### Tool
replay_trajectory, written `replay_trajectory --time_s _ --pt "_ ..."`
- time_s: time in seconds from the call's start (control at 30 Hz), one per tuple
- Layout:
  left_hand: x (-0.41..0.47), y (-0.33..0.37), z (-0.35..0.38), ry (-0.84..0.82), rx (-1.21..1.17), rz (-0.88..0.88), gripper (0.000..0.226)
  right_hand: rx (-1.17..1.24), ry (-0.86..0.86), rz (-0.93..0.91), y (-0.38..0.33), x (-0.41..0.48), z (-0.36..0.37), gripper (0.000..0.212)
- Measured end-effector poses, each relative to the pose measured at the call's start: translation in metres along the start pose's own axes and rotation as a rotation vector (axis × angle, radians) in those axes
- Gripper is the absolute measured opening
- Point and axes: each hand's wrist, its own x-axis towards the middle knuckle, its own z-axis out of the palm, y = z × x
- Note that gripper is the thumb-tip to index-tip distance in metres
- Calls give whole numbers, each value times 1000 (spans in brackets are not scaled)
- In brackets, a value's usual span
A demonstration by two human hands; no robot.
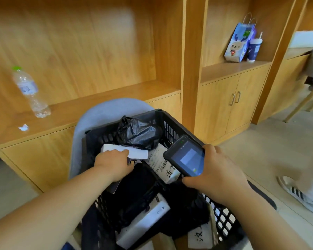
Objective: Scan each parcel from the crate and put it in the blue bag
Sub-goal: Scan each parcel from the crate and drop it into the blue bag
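1 labelled parcel (pixel 161 162) shows a barcode (script illegible); left hand (pixel 114 165) clasps a white box (pixel 137 153), right hand (pixel 217 175) grips the scanner (pixel 186 157).

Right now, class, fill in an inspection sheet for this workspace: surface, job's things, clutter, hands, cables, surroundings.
Surface: black crate against a grey chair back; what it stands on is hidden.
Job's things: white box, black-wrapped parcel and barcode-labelled parcel in the crate; scanner with lit screen; blue bag not clearly seen.
Clutter: water bottle and paper scrap on the wooden ledge.
Hands: left hand holds the white box; right hand grips the scanner over the crate.
Cables: nothing seen.
Surroundings: wooden cabinets; gift bag and cup on a shelf; someone's shoe on the floor.
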Motion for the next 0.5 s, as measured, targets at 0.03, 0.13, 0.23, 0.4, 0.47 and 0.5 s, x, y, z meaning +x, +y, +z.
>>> replay_trajectory --time_s 0.03,0.13,0.23,0.4,0.47,0.5 --pt "-8 -6 -9 48 -60 -18 33 1 8 0 -1 -5 -4 72" --pt "-31 -21 -33 154 -320 -133 29 28 27 -6 -4 -25 -16 72" --pt "-50 -30 -51 227 -660 -261 25 59 43 -5 -7 -47 -26 72" --pt "-96 -30 -74 86 -1453 -506 8 142 82 6 -8 -83 -40 79" --pt "-118 -28 -78 -53 -1747 -576 5 181 100 19 -8 -95 -45 80" --pt "-131 -27 -82 -109 -1883 -582 6 201 109 25 -8 -101 -47 79"
